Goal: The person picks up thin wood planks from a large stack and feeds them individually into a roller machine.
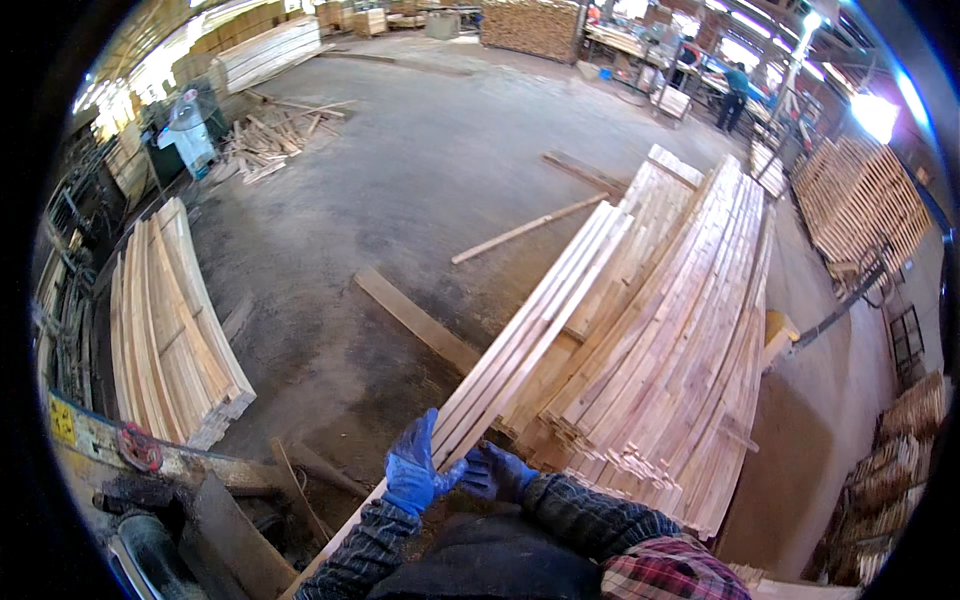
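A small bundle of long, pale wooden strips (530, 345) runs away from me, its near end between my hands. My left hand (410, 472), in a blue glove, closes on the left side of that end, with the thumb toward the right. From the other side, my right hand (497, 472), gloved in blue too, grips the same end with bent fingers, partly hidden. The strips' far part lies along the left edge of a big stack of wooden boards (660, 330). Another pale strip (345, 527) passes beneath my left forearm toward the lower left.
On the left stands a second stack of boards (170, 330), near a machine frame with a red handwheel (138, 447). Loose planks (415, 315) lie on the floor (370, 180). Scrap wood (270, 140) is heaped farther back. A person (735, 95) stands far right.
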Available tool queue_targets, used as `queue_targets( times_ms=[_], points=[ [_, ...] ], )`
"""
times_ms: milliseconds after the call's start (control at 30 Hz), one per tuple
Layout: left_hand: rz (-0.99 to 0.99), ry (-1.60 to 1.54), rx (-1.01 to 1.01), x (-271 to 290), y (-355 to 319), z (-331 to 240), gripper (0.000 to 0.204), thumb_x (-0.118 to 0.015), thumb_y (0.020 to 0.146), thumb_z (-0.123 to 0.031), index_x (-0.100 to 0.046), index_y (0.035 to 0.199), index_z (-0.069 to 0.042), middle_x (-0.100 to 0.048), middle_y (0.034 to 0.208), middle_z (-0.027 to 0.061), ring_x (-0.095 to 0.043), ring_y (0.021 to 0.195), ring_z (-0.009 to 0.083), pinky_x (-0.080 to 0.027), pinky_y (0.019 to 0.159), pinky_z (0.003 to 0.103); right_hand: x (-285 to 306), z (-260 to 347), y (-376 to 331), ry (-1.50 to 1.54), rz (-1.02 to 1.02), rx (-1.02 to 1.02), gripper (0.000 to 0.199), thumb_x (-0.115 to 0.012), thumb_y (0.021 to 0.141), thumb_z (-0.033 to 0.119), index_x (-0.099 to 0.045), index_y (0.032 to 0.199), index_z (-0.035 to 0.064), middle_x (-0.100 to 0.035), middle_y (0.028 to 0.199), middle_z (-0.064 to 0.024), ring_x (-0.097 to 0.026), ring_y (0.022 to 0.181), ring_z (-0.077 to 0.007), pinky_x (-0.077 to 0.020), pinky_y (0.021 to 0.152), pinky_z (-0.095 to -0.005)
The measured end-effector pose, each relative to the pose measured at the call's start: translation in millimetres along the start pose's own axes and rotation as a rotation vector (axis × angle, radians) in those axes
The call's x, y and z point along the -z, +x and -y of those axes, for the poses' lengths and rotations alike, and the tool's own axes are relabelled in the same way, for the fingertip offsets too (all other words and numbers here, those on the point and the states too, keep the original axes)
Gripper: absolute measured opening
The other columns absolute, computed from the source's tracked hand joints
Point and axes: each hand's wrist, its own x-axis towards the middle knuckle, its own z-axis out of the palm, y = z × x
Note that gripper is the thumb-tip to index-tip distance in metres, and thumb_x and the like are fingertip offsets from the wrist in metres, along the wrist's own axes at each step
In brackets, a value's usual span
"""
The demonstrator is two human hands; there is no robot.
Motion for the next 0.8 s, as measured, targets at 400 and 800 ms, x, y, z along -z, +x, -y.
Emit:
queue_targets(
  times_ms=[400, 800],
  points=[
    [-0.072, -0.129, -0.212, -22, 61, -39, 0.071, -0.073, 0.072, -0.026, -0.044, 0.131, -0.001, -0.057, 0.115, 0.0224, -0.058, 0.102, 0.0364, -0.048, 0.089, 0.045, 106, 71, -110, 0.092, -0.366, 0.538, 0.043, -0.055, 0.091, 0.041, -0.054, 0.122, 0.0112, -0.058, 0.123, -0.0123, -0.056, 0.109, -0.0282, -0.045, 0.092, -0.0411],
    [0.749, -1.003, 0.619, -267, 13, -57, 0.074, -0.073, 0.079, -0.029, -0.035, 0.138, -0.005, -0.049, 0.132, 0.0125, -0.05, 0.118, 0.0231, -0.043, 0.095, 0.033, 196, 174, -166, 0.075, -0.753, 0.803, 0.053, -0.06, 0.088, 0.037, -0.044, 0.134, 0.0162, -0.053, 0.13, -0.0063, -0.05, 0.116, -0.0244, -0.0377, 0.097, -0.0389]
  ],
)
